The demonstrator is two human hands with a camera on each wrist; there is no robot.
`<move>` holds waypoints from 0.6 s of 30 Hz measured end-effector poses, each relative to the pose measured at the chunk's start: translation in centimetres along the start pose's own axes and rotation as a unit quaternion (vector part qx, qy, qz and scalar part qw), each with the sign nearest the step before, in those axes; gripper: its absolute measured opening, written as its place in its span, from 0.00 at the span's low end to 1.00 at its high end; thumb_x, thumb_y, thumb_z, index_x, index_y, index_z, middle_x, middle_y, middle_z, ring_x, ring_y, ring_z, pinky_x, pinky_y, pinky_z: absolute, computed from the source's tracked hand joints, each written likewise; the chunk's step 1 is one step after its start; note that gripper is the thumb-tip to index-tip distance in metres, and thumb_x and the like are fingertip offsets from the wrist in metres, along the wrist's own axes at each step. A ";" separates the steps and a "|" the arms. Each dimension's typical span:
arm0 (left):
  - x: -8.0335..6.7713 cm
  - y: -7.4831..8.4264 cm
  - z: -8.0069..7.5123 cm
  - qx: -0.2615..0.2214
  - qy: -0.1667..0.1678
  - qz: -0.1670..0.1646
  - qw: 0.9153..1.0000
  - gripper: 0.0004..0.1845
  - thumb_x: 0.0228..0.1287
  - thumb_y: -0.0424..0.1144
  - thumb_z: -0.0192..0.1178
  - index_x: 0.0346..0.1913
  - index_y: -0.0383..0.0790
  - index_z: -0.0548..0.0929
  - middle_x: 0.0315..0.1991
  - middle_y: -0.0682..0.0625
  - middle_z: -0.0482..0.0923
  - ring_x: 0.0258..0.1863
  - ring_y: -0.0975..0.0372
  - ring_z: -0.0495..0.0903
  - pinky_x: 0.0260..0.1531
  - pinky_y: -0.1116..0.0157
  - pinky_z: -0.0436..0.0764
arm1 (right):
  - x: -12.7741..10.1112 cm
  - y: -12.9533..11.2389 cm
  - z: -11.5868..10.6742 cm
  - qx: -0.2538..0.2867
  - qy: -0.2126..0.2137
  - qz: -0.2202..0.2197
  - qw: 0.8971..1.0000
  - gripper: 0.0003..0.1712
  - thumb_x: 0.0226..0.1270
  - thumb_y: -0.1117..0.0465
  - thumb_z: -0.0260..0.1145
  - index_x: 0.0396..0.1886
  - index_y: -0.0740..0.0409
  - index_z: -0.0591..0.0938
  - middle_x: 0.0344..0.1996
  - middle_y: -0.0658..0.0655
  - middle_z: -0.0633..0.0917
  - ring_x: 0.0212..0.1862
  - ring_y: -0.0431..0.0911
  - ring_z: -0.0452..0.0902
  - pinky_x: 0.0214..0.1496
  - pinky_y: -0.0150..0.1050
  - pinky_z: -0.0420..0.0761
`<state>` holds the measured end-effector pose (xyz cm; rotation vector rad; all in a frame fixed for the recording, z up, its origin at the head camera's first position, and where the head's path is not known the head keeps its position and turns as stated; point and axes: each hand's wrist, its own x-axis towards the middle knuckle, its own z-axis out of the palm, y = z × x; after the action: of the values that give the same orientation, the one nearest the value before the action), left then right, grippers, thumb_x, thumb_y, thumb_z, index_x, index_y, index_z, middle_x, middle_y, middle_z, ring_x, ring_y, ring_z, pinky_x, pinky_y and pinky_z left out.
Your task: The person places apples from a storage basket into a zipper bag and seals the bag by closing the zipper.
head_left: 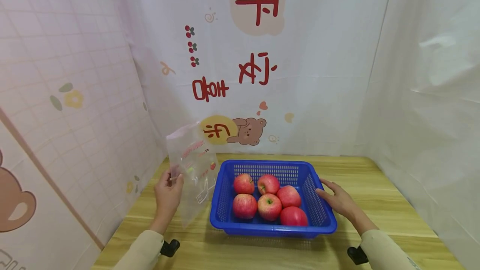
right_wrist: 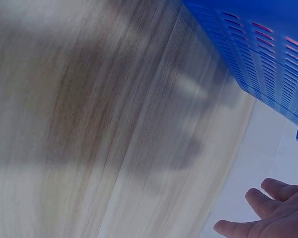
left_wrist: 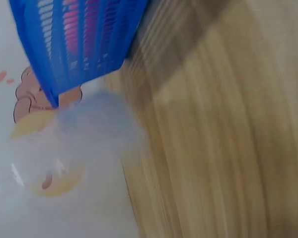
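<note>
With our left hand (head_left: 167,193) we hold a clear zip bag (head_left: 193,168) upright, its lower part pinched between thumb and fingers, just left of the blue plastic basket (head_left: 318,216). Our right hand (head_left: 337,199) rests with relaxed fingers against the basket's right wall. Six red apples (head_left: 268,206) lie inside, on the wooden table (head_left: 386,203).

My left hand (head_left: 167,193) holds a clear plastic bag (head_left: 193,168) with red print upright by its left edge, just left of the blue basket (head_left: 318,216). My right hand (head_left: 339,200) rests with fingers straight against the basket's right wall. Six red apples (head_left: 269,206) lie inside the basket, packed close together.
</note>
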<state>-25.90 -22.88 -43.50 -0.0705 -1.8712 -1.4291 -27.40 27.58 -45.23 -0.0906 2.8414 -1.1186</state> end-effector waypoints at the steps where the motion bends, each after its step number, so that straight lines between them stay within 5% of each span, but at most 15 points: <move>1: -0.3 0.2 0.0 -0.004 -0.003 0.012 1.000 0.11 0.64 0.24 0.61 0.49 0.31 0.83 0.38 0.41 0.81 0.34 0.71 0.78 0.33 0.79 0.76 | 0.0 0.0 0.0 -0.001 0.000 0.000 1.000 0.43 0.74 0.41 0.56 0.76 0.65 0.59 0.71 0.81 0.53 0.70 0.78 0.45 0.63 0.76 0.53; 4: -0.9 0.2 -0.1 -0.025 -0.041 -0.007 0.999 0.13 0.66 0.28 0.62 0.53 0.32 0.81 0.46 0.42 0.81 0.44 0.63 0.80 0.39 0.77 0.77 | 0.0 0.0 0.0 -0.002 0.001 -0.002 1.000 0.43 0.74 0.41 0.56 0.76 0.65 0.59 0.71 0.81 0.53 0.70 0.79 0.45 0.63 0.76 0.53; 9: -1.2 -0.3 0.0 -0.062 -0.122 -0.096 0.986 0.27 0.73 0.37 0.57 0.71 0.35 0.67 0.65 0.38 0.71 0.60 0.57 0.72 0.50 0.77 0.74 | 0.0 0.0 -0.1 -0.013 0.002 -0.002 1.000 0.42 0.75 0.42 0.56 0.75 0.65 0.59 0.70 0.83 0.52 0.69 0.80 0.46 0.62 0.77 0.55; 18: -1.6 0.7 1.0 -0.093 -0.097 -0.134 0.982 0.24 0.75 0.41 0.54 0.67 0.32 0.72 0.58 0.37 0.77 0.51 0.66 0.77 0.46 0.71 0.79 | 0.4 -1.7 -1.1 -0.102 0.039 -0.053 0.993 0.40 0.73 0.44 0.59 0.71 0.71 0.65 0.65 0.88 0.58 0.65 0.81 0.55 0.57 0.77 0.62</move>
<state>-24.96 -21.19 -44.01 -0.0508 -1.9536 -1.8392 -27.84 27.08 -43.33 -0.2185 3.0450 -0.8622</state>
